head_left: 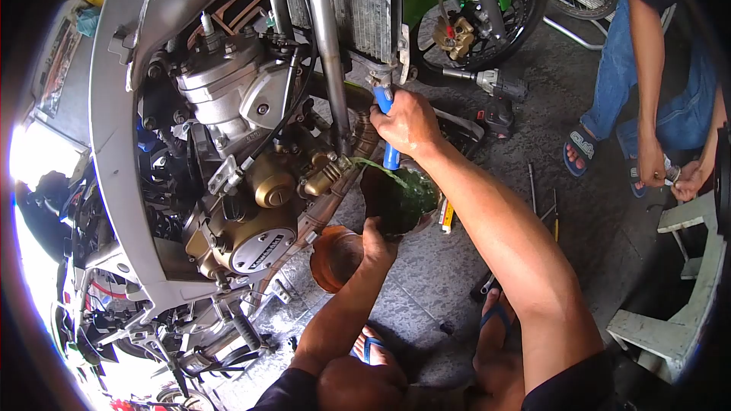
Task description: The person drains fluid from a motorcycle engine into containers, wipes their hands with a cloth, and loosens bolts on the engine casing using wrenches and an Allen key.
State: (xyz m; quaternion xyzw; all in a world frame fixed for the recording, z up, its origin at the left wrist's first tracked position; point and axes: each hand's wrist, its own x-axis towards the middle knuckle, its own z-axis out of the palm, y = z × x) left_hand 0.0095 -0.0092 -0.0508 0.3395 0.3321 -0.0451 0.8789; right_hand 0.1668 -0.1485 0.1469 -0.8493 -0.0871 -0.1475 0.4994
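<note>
My right hand is closed round a blue hose below the radiator. The hose's lower end hangs at the rim of a dark container with green liquid in it. My left hand grips the container's near edge, its thumb at the rim and the other fingers hidden. A thin green stream arcs from the gold fitting on the motorcycle engine toward the container. An orange-brown bowl rests on the floor, left of my left hand.
A grey frame surrounds the engine. At the right, another person's hands hold a small object. A power tool lies near a green motorcycle's wheel. Long tools lie on the floor, and a pale wooden stool stands nearby.
</note>
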